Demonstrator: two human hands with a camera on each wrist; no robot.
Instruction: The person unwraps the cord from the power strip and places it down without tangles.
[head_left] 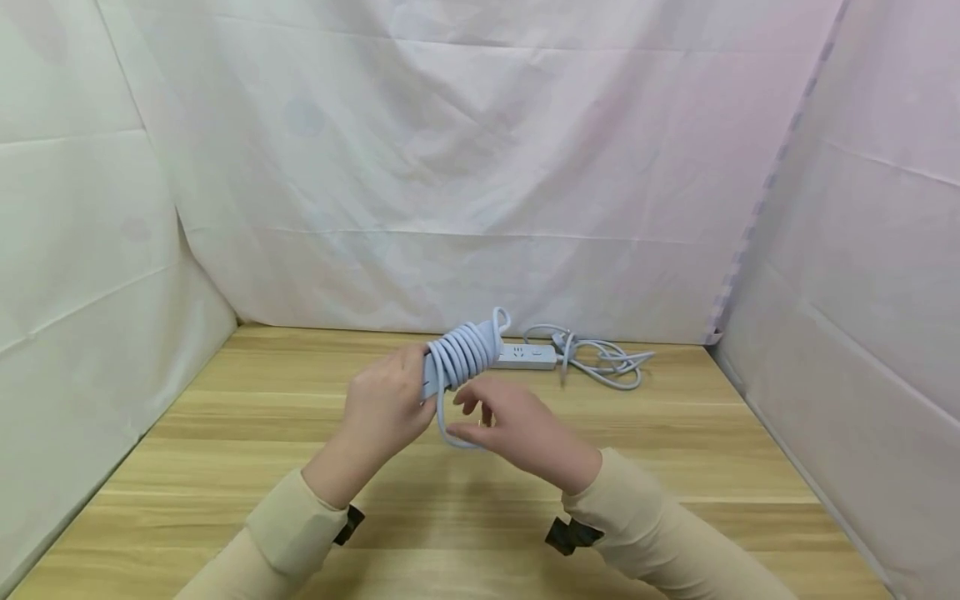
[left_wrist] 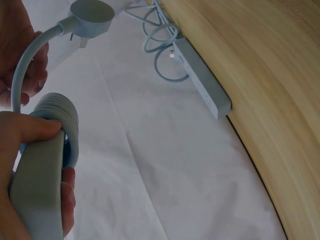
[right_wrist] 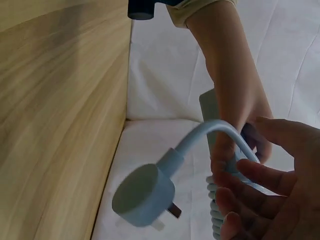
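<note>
Relaxed right hand (head_left: 521, 427) is held beside power strip (left_wrist: 40, 187) gripped by left hand (head_left: 386, 396); coils (head_left: 461, 354) may be loosened by untucked plug (right_wrist: 142, 197)

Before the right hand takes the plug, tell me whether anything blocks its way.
Nothing visible does: in the right wrist view, a bare gap shows between the right hand and the plug, which sits at the end of its cord.
</note>
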